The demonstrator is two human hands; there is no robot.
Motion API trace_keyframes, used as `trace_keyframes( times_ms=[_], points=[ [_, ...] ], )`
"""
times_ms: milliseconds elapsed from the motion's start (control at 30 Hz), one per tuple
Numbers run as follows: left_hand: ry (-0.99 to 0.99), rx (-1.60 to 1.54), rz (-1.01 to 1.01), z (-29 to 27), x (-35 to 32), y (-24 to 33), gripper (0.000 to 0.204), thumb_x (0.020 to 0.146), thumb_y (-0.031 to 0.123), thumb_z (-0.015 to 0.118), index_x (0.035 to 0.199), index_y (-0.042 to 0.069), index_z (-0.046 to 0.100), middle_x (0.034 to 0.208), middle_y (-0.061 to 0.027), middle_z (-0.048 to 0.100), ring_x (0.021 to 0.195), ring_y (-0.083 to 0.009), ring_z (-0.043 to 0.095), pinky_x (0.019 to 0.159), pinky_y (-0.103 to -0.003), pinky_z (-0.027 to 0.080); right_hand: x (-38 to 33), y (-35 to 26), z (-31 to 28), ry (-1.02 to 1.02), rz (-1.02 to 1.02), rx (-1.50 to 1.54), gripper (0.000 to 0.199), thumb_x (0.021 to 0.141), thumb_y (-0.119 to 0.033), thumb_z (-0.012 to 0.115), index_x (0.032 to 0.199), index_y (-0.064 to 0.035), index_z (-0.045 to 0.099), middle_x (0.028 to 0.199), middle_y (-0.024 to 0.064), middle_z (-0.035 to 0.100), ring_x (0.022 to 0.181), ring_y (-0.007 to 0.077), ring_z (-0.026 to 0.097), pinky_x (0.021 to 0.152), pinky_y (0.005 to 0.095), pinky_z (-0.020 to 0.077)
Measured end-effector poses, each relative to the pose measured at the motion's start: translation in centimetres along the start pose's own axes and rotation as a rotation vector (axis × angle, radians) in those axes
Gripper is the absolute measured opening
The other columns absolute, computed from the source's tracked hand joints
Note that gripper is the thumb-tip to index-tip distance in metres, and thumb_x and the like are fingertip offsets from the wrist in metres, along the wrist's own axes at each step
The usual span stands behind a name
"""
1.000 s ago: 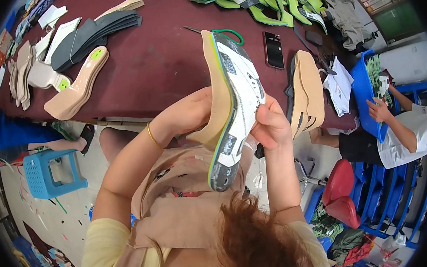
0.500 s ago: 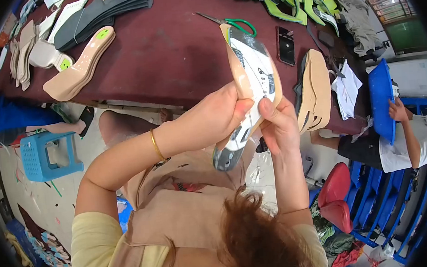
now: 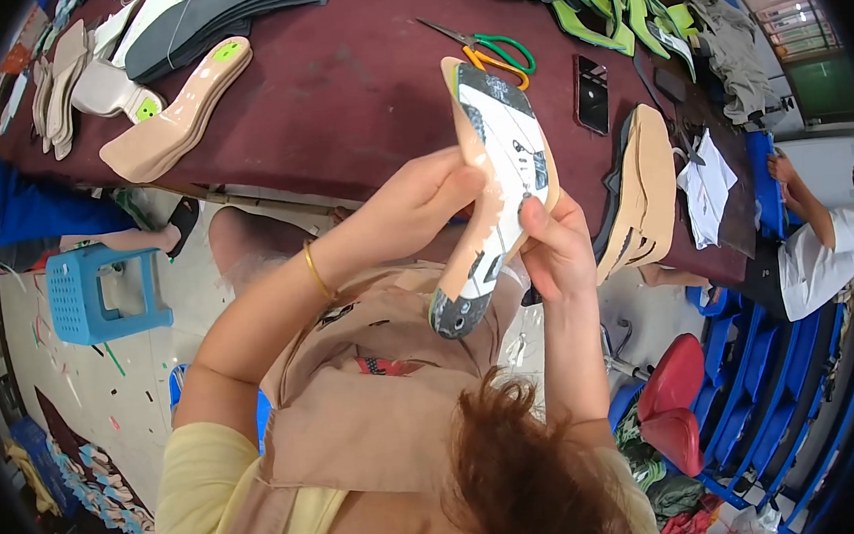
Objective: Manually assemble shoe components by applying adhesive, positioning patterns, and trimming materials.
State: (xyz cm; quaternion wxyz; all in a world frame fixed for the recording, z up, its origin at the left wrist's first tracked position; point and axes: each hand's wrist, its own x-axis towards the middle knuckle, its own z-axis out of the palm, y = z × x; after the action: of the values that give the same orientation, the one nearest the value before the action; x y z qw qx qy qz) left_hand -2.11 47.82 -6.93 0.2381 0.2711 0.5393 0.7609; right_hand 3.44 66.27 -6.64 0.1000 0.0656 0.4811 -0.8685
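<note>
Above my lap I hold up a shoe insole [image 3: 513,145]. Its long face is white with black and grey print, and a tan layer [image 3: 486,247] with a notched edge shows along its left side. My right hand [image 3: 556,247] grips the insole's right edge, thumb across the printed face. My left hand [image 3: 436,191], below a gold bangle, is closed with bent fingers at the tan left edge, pinching it. Just beyond the insole's upper end lie scissors [image 3: 482,47] with green and orange handles.
The dark red table [image 3: 334,104] carries stacked tan insoles [image 3: 185,120], dark grey sheets [image 3: 228,27], lime-green pieces [image 3: 618,11], a phone [image 3: 591,93] and more tan insoles [image 3: 641,185] at right. A blue stool [image 3: 98,293] stands left; another person [image 3: 822,256] is at right.
My left hand has shifted up along the insole's left edge, uncovering the notched tan strip. The co-worker's blue tray has swung away, and the view has shifted slightly.
</note>
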Motion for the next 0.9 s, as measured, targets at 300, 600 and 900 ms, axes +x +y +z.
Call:
trace_keyframes(
  times_ms=[300,600,900],
  points=[
    [0.019,0.339,-0.147,0.7,-1.1,-1.6,0.030,0.091,0.019,0.052,0.109,-0.004,0.050,0.090,-0.0150,0.062,0.083,-0.0228,0.062,0.076,-0.035,0.048,0.9,0.6,1.3,0.111,-0.054,-0.046,0.029,0.084,-0.012,0.066,0.108,0.0029,0.058,0.100,0.0083,0.065,0.088,0.0133,0.062,0.078,0.0276,0.0500],
    [-0.098,-0.461,-0.117,-0.7,-2.0,-2.0,0.051,0.086,0.024,0.056,0.128,-0.001,0.041,0.121,-0.0104,0.053,0.112,-0.0164,0.051,0.093,-0.031,0.044,2.0,0.4,0.6,-0.193,0.181,-0.199,0.033,0.073,-0.012,0.076,0.101,0.0019,0.064,0.093,0.0058,0.067,0.086,0.0113,0.061,0.078,0.0268,0.0478],
    [0.489,-0.038,0.361,0.3,-1.8,-3.9,0.046,0.084,0.010,0.044,0.127,-0.004,0.039,0.130,-0.0154,0.046,0.120,-0.0209,0.045,0.100,-0.032,0.036,1.7,5.1,7.3,0.178,-0.025,-0.757,0.043,0.095,-0.014,0.049,0.135,-0.0021,0.040,0.103,0.0166,0.064,0.093,0.0112,0.058,0.083,0.0268,0.0457]
  ],
)
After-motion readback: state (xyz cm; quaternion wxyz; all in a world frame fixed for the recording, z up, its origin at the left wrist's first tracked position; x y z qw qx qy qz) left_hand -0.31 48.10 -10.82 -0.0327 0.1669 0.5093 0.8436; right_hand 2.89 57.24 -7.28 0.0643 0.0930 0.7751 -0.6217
